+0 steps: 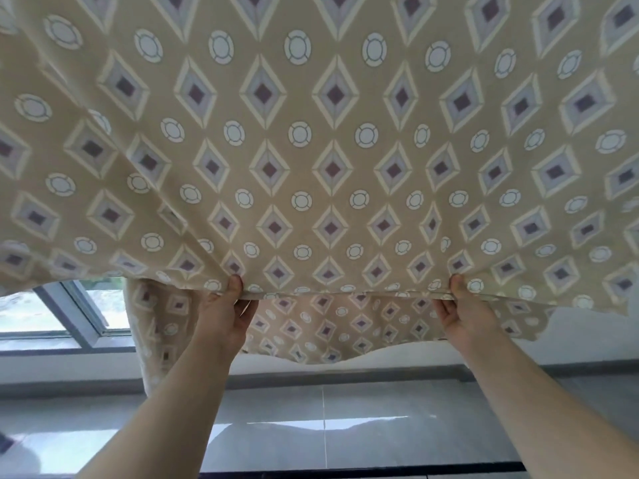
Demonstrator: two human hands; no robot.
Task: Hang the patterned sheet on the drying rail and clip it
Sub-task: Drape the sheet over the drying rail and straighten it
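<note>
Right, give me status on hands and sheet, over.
Left hand and right hand both pinching the hem of the patterned sheet. Sheet spread overhead. Rail and clips not in view.

Readable text, labels, brands, numbers, signs: none found in the head view. The patterned sheet [332, 133] fills the upper two thirds of the frame and carries only a repeat print of diamonds and ringed ovals, with no lettering on it.
</note>
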